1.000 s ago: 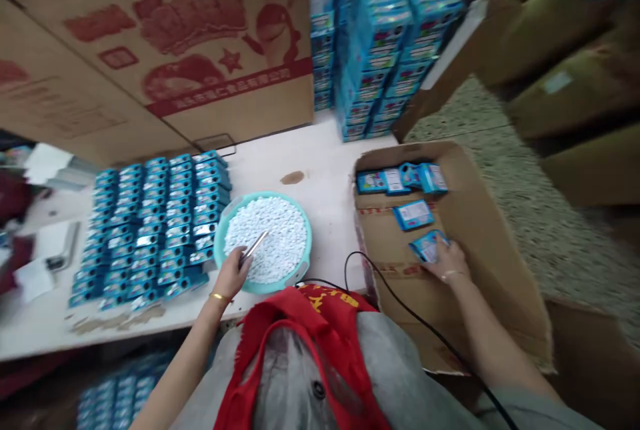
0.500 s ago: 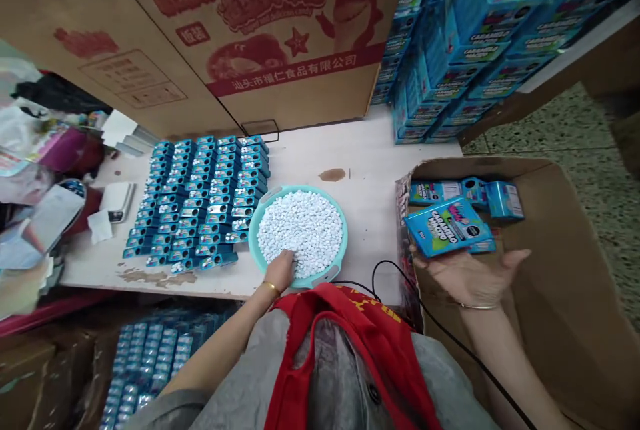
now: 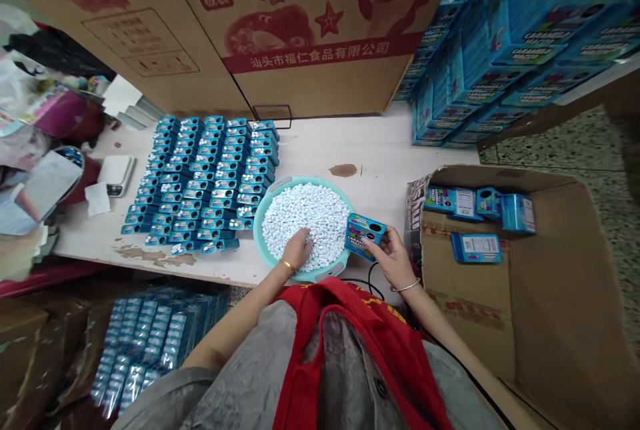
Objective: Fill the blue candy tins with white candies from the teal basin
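My left hand (image 3: 298,250) has its fingers curled together and dipped into small white candies (image 3: 320,213), which fill a round turquoise basin (image 3: 259,240). The fingertips are partly hidden among the candies. At the basin's right rim, my right hand (image 3: 395,262) grips a blue candy box (image 3: 359,235) between thumb and fingers. The box is tilted, with its printed front and a dark oval on its top edge facing up. Left of the basin, several rows of small blue boxes (image 3: 205,183) stand on the table, many with white candies showing at their tops.
An open carton (image 3: 470,343) with several blue boxes (image 3: 477,248) stands at the right. Stacked blue packs (image 3: 500,70) rise behind it. Large brown cartons (image 3: 320,93) line the table's back. A white scale (image 3: 117,173) sits at the left; a black cable (image 3: 370,277) lies near the basin.
My right hand has moved left from over the open carton to the basin's rim, bringing a blue box with it. My left hand stays in the candies. The view has shifted slightly.
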